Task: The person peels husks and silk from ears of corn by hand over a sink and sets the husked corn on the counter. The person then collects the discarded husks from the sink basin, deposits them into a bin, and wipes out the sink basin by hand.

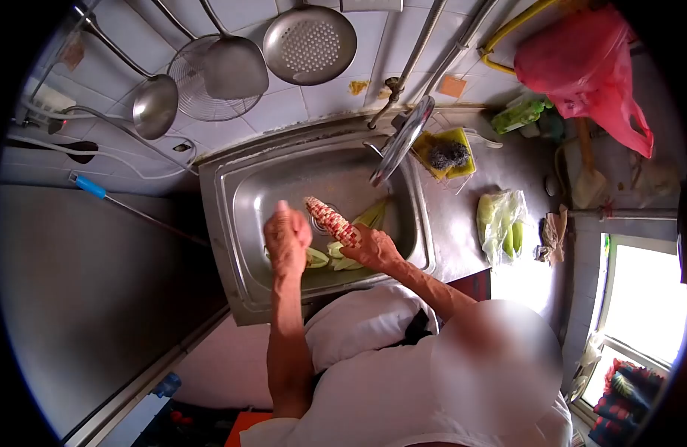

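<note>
My right hand (373, 249) grips the thick end of a bare corn cob (332, 221) with red and white kernels, its tip pointing up and left over the sink (243, 197). Just left of the cob, my left hand (287, 238) is closed with the thumb raised; whatever its fingers may hold is hidden. Pale green corn husks (372, 216) lie in the basin behind the cob. More husk pieces (316, 258) show below and between my hands.
A faucet (404, 141) reaches over the sink's back right. Right of it are a yellow sponge (460, 143) with a dark scourer and a plastic bag of green produce (502, 223). A ladle (155, 106), spatula (235, 67) and skimmer (310, 45) hang on the wall.
</note>
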Action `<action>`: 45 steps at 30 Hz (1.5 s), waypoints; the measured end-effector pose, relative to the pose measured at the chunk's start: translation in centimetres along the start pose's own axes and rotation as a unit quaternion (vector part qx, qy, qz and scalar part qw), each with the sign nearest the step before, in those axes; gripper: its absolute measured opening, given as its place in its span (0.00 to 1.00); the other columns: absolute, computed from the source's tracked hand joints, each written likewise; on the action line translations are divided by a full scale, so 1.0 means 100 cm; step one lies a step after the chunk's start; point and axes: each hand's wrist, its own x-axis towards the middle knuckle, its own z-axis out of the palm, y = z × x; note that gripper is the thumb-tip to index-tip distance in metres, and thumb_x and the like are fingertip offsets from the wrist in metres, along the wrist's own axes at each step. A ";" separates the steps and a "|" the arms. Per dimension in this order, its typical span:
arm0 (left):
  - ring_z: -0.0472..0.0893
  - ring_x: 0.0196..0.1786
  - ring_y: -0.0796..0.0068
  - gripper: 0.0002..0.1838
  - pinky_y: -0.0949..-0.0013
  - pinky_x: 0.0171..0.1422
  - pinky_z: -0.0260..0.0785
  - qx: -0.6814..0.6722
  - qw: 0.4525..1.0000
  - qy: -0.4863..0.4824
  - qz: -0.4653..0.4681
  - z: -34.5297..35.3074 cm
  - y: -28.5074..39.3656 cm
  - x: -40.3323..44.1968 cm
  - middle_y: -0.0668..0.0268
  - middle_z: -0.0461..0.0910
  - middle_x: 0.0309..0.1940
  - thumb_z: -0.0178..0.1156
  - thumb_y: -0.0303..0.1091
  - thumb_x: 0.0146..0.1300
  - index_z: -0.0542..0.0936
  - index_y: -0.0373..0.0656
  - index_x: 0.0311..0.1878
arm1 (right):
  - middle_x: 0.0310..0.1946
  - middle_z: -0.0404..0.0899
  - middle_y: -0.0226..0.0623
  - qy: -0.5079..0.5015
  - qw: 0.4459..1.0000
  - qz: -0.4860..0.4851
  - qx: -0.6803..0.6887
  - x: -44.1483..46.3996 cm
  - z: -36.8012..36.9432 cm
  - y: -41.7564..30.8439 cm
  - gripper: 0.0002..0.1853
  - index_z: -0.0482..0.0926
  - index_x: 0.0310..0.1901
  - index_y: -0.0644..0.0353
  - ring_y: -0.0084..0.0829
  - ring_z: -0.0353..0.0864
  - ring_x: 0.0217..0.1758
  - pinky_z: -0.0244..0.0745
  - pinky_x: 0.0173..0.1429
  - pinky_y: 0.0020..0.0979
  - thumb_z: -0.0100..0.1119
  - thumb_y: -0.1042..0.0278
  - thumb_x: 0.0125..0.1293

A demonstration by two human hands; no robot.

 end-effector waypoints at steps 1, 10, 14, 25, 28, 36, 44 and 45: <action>0.59 0.16 0.84 0.27 0.75 0.18 0.46 -0.023 0.999 0.031 0.017 -0.003 0.009 0.000 0.75 0.63 0.16 0.49 0.51 0.81 0.63 0.51 0.22 | 0.43 0.85 0.56 0.000 1.000 -0.002 -0.003 0.000 0.000 0.004 0.33 0.77 0.57 0.59 0.55 0.86 0.47 0.79 0.53 0.51 0.69 0.45 0.56; 0.72 0.71 0.50 0.37 0.54 0.74 0.66 0.544 0.819 -0.024 0.180 -0.025 -0.015 -0.003 0.49 0.72 0.67 0.72 0.52 0.61 0.73 0.46 0.69 | 0.39 0.84 0.45 0.182 0.956 -0.200 -0.116 -0.013 -0.005 0.002 0.25 0.79 0.54 0.58 0.50 0.85 0.46 0.78 0.56 0.44 0.72 0.61 0.54; 0.83 0.50 0.55 0.23 0.57 0.55 0.74 0.572 0.806 -0.134 0.068 -0.021 -0.010 0.011 0.55 0.83 0.46 0.66 0.52 0.67 0.84 0.40 0.48 | 0.41 0.81 0.40 0.193 0.940 -0.244 -0.140 -0.023 -0.016 -0.012 0.24 0.77 0.53 0.57 0.45 0.84 0.47 0.79 0.54 0.44 0.71 0.66 0.52; 0.76 0.21 0.72 0.27 0.68 0.29 0.70 0.290 0.937 0.197 -0.012 -0.102 -0.055 0.028 0.67 0.74 0.17 0.52 0.49 0.79 0.75 0.38 0.26 | 0.33 0.85 0.42 0.141 0.975 -0.132 0.108 -0.038 -0.022 -0.013 0.27 0.79 0.56 0.60 0.39 0.85 0.30 0.79 0.36 0.38 0.73 0.55 0.60; 0.78 0.22 0.75 0.25 0.70 0.24 0.70 0.356 0.928 0.099 0.053 -0.106 -0.057 0.023 0.68 0.76 0.21 0.53 0.50 0.79 0.77 0.39 0.30 | 0.27 0.78 0.28 -0.068 0.893 -0.020 0.444 -0.041 -0.036 -0.018 0.26 0.79 0.55 0.61 0.17 0.69 0.19 0.62 0.22 0.23 0.69 0.47 0.67; 0.79 0.20 0.74 0.33 0.68 0.22 0.70 0.417 0.908 -0.048 0.016 0.005 0.011 0.016 0.63 0.78 0.21 0.55 0.64 0.72 0.80 0.36 0.36 | 0.23 0.75 0.31 -0.186 0.820 0.018 0.541 -0.042 -0.039 -0.028 0.31 0.76 0.52 0.61 0.17 0.64 0.15 0.55 0.16 0.21 0.58 0.35 0.72; 0.83 0.23 0.64 0.38 0.61 0.27 0.72 0.447 0.885 -0.074 -0.102 0.027 0.027 0.006 0.65 0.72 0.11 0.51 0.70 0.71 0.82 0.36 0.34 | 0.21 0.76 0.30 -0.152 0.886 -0.006 0.439 -0.042 -0.041 -0.027 0.34 0.79 0.50 0.61 0.18 0.67 0.14 0.58 0.15 0.21 0.48 0.31 0.74; 0.83 0.24 0.62 0.39 0.60 0.28 0.72 0.471 0.872 -0.100 -0.087 0.023 0.017 0.003 0.63 0.74 0.13 0.50 0.71 0.71 0.82 0.36 0.34 | 0.21 0.76 0.32 -0.176 0.848 0.012 0.499 -0.039 -0.037 -0.025 0.34 0.79 0.48 0.61 0.19 0.67 0.13 0.58 0.14 0.22 0.46 0.31 0.75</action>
